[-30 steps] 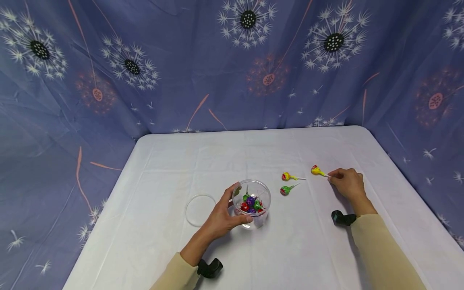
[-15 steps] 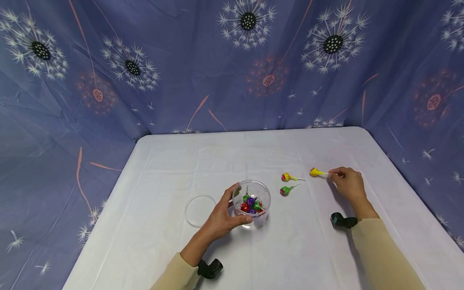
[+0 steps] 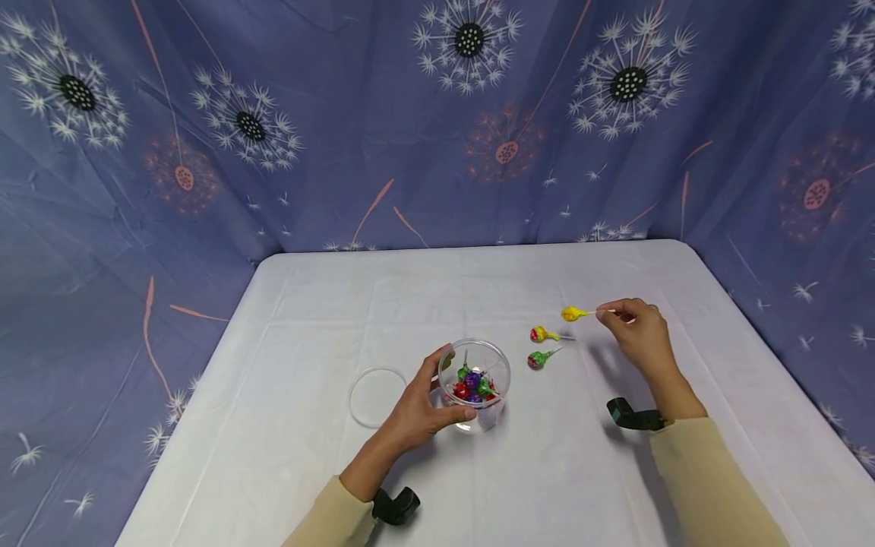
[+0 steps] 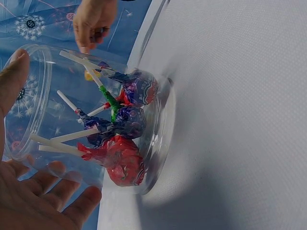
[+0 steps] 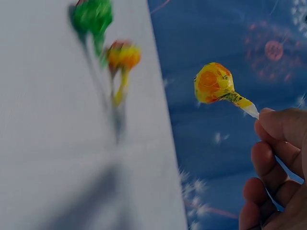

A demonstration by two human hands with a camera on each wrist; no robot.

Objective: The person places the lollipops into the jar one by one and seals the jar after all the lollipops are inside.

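Observation:
My right hand [image 3: 639, 330] pinches the white stick of a yellow lollipop [image 3: 573, 314] between thumb and forefinger, held above the table with its wrapped head pointing left. In the right wrist view the yellow-orange wrapper [image 5: 213, 84] shows plainly. My left hand [image 3: 425, 414] grips a clear plastic jar [image 3: 502, 372], fingers round the far side and thumb at the near side. Inside are several lollipops, including a red one [image 4: 124, 160] and purple ones [image 4: 140, 87]. Between jar and right hand lie a yellow-and-red lollipop [image 3: 540, 334] and a green lollipop [image 3: 538, 359].
A clear ring-like lid [image 3: 377, 396] lies on the white-covered table [image 3: 307, 304], left of the jar. A blue curtain [image 3: 383, 114] with dandelion prints hangs behind and at both sides. Dark wrist cameras [image 3: 396, 507] sit under both wrists.
My right hand has lifted the yellow lollipop off the table by its stick and moved it left. The left hand and jar have stayed in place.

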